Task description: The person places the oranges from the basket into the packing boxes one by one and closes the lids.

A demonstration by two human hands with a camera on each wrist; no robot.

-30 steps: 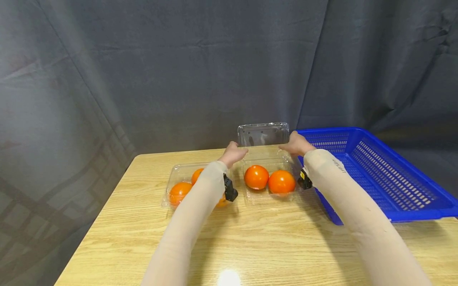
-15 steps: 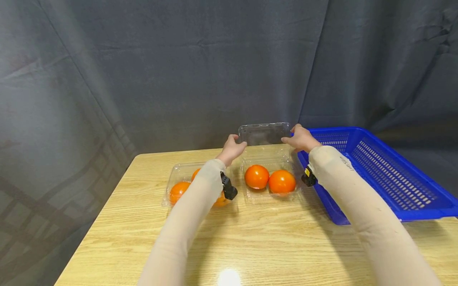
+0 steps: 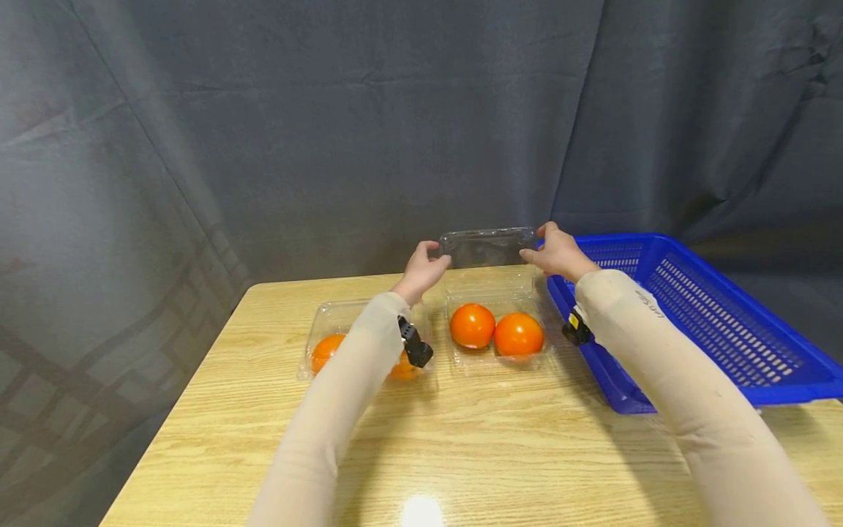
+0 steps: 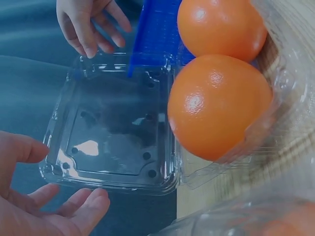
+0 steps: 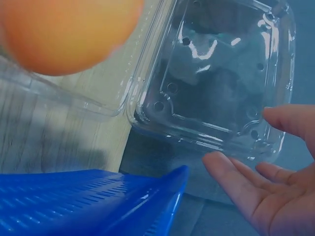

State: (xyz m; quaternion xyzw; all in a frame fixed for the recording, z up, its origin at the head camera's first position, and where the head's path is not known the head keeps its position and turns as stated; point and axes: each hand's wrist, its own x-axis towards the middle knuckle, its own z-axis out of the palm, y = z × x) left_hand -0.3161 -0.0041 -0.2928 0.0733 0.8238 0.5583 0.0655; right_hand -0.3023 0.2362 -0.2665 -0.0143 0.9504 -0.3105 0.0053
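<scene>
A clear plastic clamshell box point(image 3: 464, 366) stands with its lid point(image 3: 487, 252) raised upright at the back. Inside its base lie two oranges point(image 3: 473, 326). Left of the lid is my left hand point(image 3: 421, 272), thumb and fingers spread near the lid's edge; in the left wrist view the thumb reaches a corner. At the other side, my right hand point(image 3: 560, 255) stands with fingers parted; in the right wrist view its thumb overlaps the lid's corner. Whether either thumb touches the lid, I cannot tell. Neither hand grips it.
Left of the box, a second clear clamshell point(image 3: 323, 315) holds oranges point(image 3: 326, 353), partly hidden by my left sleeve. A blue perforated basket point(image 3: 757, 315) stands on the right, under my right forearm. A dark curtain point(image 3: 395, 132) hangs behind the wooden table point(image 3: 500, 454).
My hands have drawn apart and risen slightly along the lid's two sides, the left going left and the right going right. The lid and oranges have hardly moved.
</scene>
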